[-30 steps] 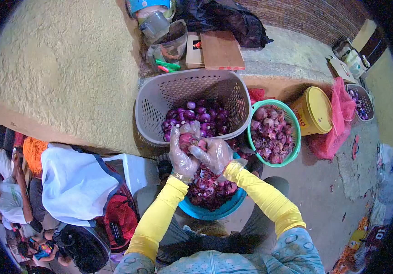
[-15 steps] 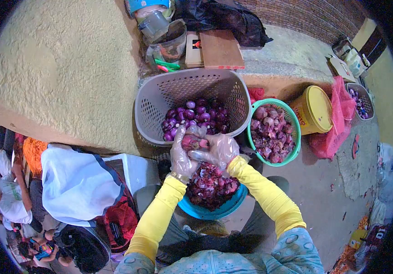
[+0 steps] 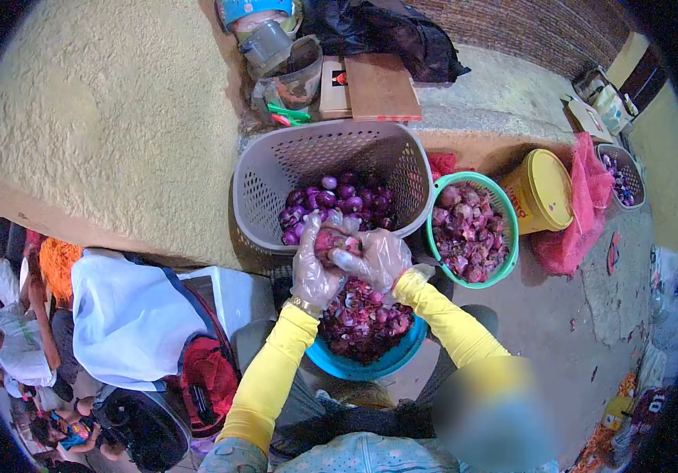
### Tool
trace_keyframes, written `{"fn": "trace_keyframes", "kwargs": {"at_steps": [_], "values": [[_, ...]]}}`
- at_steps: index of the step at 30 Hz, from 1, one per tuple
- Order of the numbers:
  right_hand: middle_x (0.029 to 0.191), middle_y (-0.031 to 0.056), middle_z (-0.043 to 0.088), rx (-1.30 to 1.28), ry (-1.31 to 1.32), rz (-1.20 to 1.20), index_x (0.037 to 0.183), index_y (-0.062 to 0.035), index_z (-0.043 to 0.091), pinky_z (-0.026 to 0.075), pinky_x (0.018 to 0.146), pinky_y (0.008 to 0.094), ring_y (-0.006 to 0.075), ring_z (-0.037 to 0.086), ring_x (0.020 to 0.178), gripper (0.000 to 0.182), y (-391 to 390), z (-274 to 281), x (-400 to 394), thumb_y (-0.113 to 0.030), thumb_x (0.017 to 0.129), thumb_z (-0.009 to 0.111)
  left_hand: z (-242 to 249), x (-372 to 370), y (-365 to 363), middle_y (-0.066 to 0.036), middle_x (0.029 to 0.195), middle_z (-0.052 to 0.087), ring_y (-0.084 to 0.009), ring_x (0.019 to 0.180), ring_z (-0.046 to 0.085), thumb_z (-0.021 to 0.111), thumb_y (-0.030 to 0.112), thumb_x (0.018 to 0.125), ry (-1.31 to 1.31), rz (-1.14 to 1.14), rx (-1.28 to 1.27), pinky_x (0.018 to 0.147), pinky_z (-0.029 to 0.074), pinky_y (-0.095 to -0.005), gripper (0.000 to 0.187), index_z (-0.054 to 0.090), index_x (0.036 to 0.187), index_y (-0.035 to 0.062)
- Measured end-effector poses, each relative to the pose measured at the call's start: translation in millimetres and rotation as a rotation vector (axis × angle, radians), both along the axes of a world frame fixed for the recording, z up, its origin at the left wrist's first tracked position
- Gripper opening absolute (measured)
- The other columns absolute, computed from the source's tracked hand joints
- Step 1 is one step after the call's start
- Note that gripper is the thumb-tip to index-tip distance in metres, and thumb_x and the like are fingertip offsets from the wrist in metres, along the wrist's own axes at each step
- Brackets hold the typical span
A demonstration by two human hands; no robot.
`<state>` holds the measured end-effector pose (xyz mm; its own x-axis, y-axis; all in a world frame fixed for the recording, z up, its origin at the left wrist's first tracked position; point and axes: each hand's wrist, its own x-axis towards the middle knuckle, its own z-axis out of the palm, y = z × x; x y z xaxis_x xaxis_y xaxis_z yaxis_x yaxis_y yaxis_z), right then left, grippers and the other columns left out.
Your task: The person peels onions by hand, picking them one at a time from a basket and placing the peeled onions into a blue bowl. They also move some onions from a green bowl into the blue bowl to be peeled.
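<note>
Purple onion [image 3: 328, 241] sits pinched in the fingers of our left hand [image 3: 313, 274] and right hand [image 3: 384, 258], probably for steadiness from both sides. We hold it by the far side of the basin [image 3: 362, 372], seemingly so that the basin and basket [image 3: 264, 158] are within easy reach.

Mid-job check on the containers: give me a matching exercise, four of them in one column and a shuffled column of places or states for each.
Things
1. Large gray basket
2. Green basket
3. Yellow bucket
4. Blue basin

Places and states
A. Lidded, beside the pink bag
B. Holds smooth, glossy purple onions
C. Just below the left hand and right hand, heaped with dark red skins
D. Filled with dull, rough-looking reddish onions

Right pairs: 1-B, 2-D, 3-A, 4-C
</note>
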<state>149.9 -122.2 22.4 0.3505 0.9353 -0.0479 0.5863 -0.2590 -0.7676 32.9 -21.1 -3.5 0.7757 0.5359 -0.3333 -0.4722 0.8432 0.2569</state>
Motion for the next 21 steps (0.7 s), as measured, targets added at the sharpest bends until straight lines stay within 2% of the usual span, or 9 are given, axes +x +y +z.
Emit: {"fn": "trace_keyframes", "kwargs": {"at_steps": [3,8,11,13,14,16,17,19,21], "values": [[0.089,0.0231,0.072,-0.023,-0.111,0.023,0.139,-0.0261,0.061,0.055,0.076,0.051,0.0421,0.071,0.082,0.072,-3,1,1,-0.07,0.083,0.067,-8,0,1,-0.009,0.109,0.071,-0.0256,0.104,0.068,0.064,0.036,0.101,0.071,-0.003,0.069,0.095,0.056,-0.0457,0.029,0.066,0.111,0.009],[0.085,0.0202,0.072,0.072,-0.202,0.056,0.138,-0.0282,0.062,0.056,0.074,0.0505,0.0401,0.071,0.08,0.074,-5,3,12,-0.071,0.078,0.071,-8,-6,6,-0.009,0.1,0.072,-0.0252,0.092,0.07,0.069,0.032,0.098,0.124,-0.144,-0.085,0.086,0.06,-0.0436,0.022,0.067,0.103,0.0103],[0.08,0.0192,0.071,-0.064,-0.314,0.168,0.137,-0.0278,0.062,0.056,0.072,0.0506,0.04,0.071,0.077,0.073,-7,16,19,-0.07,0.078,0.071,-25,-8,11,-0.008,0.099,0.072,-0.0254,0.091,0.07,0.07,0.031,0.097,0.069,-0.241,-0.182,0.081,0.06,-0.042,0.022,0.067,0.104,0.0102],[0.076,0.0205,0.07,-0.031,-0.304,0.121,0.121,-0.0183,0.071,0.055,0.069,0.0506,0.041,0.07,0.073,0.067,-7,7,18,-0.071,0.08,0.069,-26,-8,12,-0.008,0.1,0.072,-0.0256,0.093,0.07,0.07,0.031,0.097,0.116,-0.221,-0.143,0.084,0.06,-0.0422,0.023,0.067,0.105,0.0099],[0.076,0.0205,0.07,-0.03,-0.303,0.122,0.121,-0.0183,0.071,0.055,0.069,0.0506,0.041,0.07,0.073,0.067,-7,0,14,-0.071,0.08,0.069,-27,-9,13,-0.008,0.101,0.071,-0.0258,0.095,0.069,0.07,0.031,0.097,0.162,-0.199,-0.102,0.087,0.059,-0.0423,0.023,0.067,0.106,0.0095],[0.075,0.0226,0.069,0.019,-0.128,-0.033,0.099,-0.0095,0.074,0.054,0.068,0.0504,0.0421,0.069,0.071,0.063,-6,-13,1,-0.07,0.084,0.066,-6,-5,5,-0.009,0.103,0.071,-0.0261,0.099,0.069,0.069,0.03,0.098,0.134,-0.107,-0.028,0.09,0.058,-0.0429,0.024,0.066,0.107,0.009],[0.075,0.0226,0.069,0.02,-0.129,-0.031,0.099,-0.0095,0.074,0.054,0.068,0.0504,0.0421,0.069,0.071,0.063,-4,-15,-4,-0.07,0.084,0.066,1,-3,1,-0.009,0.105,0.07,-0.0264,0.103,0.068,0.069,0.03,0.098,0.104,-0.018,0.044,0.094,0.057,-0.0435,0.024,0.066,0.108,0.0084],[0.075,0.0247,0.068,0.005,0.028,-0.092,0.084,-0.0049,0.071,0.053,0.069,0.05,0.0427,0.069,0.072,0.063,-1,-18,-13,-0.067,0.087,0.064,-7,-1,2,-0.009,0.109,0.069,-0.0267,0.109,0.066,0.068,0.029,0.099,0.062,0.015,0.031,0.098,0.054,-0.0437,0.024,0.065,0.11,0.0082],[0.075,0.025,0.067,0.028,0.063,-0.096,0.086,-0.0048,0.071,0.052,0.069,0.0504,0.0429,0.068,0.072,0.061,1,-19,-16,-0.066,0.089,0.063,-9,-3,1,-0.01,0.11,0.069,-0.0272,0.109,0.066,0.068,0.03,0.098,0.054,0.119,-0.005,0.097,0.054,-0.0437,0.024,0.065,0.109,0.0084]]}}
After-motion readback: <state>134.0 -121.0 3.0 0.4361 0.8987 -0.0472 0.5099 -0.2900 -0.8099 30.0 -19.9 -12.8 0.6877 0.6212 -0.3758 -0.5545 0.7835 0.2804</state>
